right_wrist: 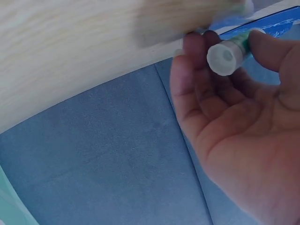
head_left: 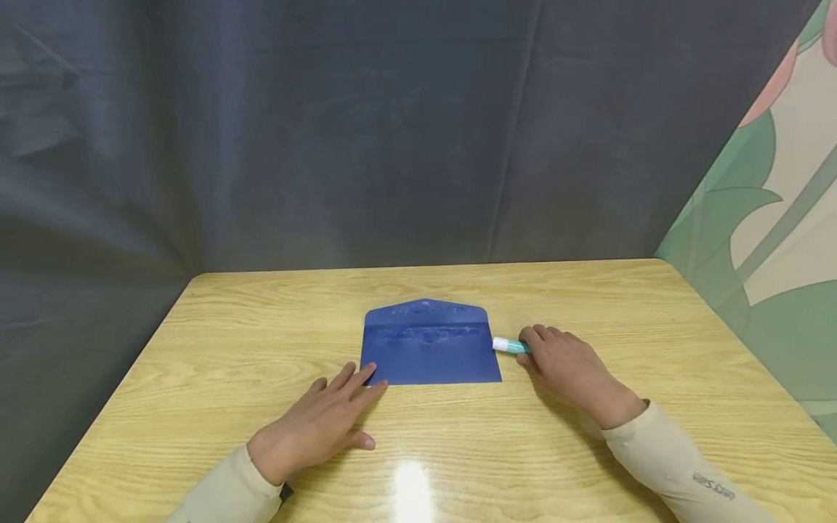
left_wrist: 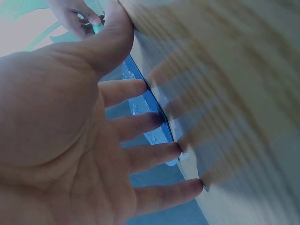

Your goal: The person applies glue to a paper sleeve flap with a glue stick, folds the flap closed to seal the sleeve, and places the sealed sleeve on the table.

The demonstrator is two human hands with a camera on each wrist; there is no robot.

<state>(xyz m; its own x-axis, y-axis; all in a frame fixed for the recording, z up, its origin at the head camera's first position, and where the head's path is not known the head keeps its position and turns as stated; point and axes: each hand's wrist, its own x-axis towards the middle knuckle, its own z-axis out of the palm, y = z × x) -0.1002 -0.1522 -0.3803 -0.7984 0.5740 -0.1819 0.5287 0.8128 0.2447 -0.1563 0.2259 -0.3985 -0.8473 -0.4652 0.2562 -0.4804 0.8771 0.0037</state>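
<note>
A blue envelope (head_left: 431,359) lies on the table with its flap spread out on the far side. Whitish smears mark the flap and the band just below the fold. My left hand (head_left: 320,425) rests at the envelope's near left corner, fingers spread and fingertips on the paper and the wood beside it; its palm (left_wrist: 56,140) shows in the left wrist view. Beside the envelope's right edge, my right hand (head_left: 569,367) holds a glue stick (head_left: 512,346) between thumb and fingers. The stick has a teal body and a white end that points left, toward the envelope.
The wood-grain table (head_left: 261,319) is glossy, with a bright reflection near its front. A dark grey curtain (head_left: 366,145) hangs behind it and along the left. On the right stands a wall panel (head_left: 785,290) with green leaves and pink shapes.
</note>
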